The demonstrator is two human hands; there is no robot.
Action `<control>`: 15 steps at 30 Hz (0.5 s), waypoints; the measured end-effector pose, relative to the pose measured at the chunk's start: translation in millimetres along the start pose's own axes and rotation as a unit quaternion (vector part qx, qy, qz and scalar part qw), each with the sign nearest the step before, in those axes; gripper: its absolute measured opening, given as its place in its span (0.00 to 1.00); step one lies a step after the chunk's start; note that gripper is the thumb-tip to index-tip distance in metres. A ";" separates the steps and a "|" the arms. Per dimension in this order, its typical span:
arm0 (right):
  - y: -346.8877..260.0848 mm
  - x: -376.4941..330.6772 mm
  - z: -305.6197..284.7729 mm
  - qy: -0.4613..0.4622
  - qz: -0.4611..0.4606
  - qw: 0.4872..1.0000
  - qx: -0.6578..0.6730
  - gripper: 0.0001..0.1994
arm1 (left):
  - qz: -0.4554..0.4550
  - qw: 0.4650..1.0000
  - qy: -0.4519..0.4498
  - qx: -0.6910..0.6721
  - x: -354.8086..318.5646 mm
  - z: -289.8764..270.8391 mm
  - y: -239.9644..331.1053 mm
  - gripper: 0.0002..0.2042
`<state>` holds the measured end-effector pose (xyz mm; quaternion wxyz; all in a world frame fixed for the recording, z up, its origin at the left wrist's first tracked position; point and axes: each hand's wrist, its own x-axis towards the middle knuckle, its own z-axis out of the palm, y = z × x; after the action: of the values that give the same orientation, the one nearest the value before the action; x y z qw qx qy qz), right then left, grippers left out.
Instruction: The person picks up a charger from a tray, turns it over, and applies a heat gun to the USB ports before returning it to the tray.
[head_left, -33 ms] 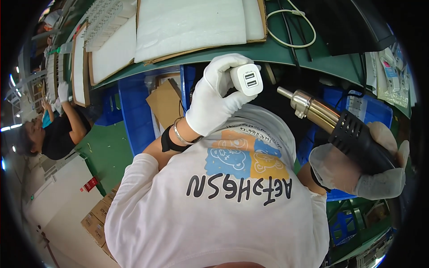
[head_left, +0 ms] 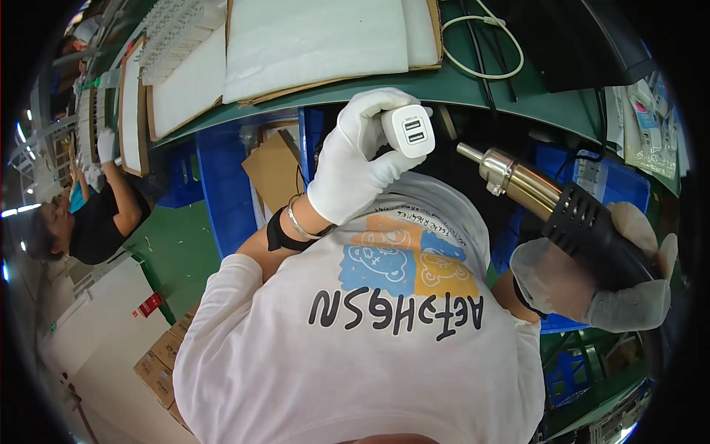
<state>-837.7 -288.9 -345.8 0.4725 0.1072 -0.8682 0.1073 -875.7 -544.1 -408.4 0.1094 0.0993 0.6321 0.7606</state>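
Observation:
In a white glove, my left hand (head_left: 360, 155) is closed round a white two-port USB charger (head_left: 411, 132), its port face turned up toward the camera. My right hand (head_left: 592, 285), in a thin pale glove, grips a hot-air gun (head_left: 573, 218) by its black body. The gun's metal nozzle points up and left at the charger, with a gap between them. Both are held off the bench, in front of my white shirt.
Foam-covered cardboard sheets (head_left: 314, 48) lie on the green bench (head_left: 355, 90), beside rows of small clear pieces (head_left: 177, 33). A white cable loop (head_left: 484, 76) and black cords are at the right. Blue bins (head_left: 225, 170) sit below the edge. Another person (head_left: 96, 222) works at far left.

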 end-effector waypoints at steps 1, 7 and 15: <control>-0.7 -0.7 -0.1 0.000 0.004 1.000 -0.001 0.37 | 0.008 0.999 0.004 -0.031 1.0 0.9 0.4 0.27; -4.3 -4.1 1.1 0.002 0.017 1.000 0.008 0.36 | 0.009 0.999 0.003 -0.038 -0.2 1.8 0.0 0.28; -6.9 -5.6 1.2 -0.001 0.020 1.000 0.008 0.34 | 0.011 0.999 0.008 -0.033 -1.1 1.6 -3.5 0.29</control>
<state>-833.7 -295.3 -350.6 0.4682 0.0935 -0.8699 0.1237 -874.0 -542.4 -411.6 0.0990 0.0969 0.6061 0.7832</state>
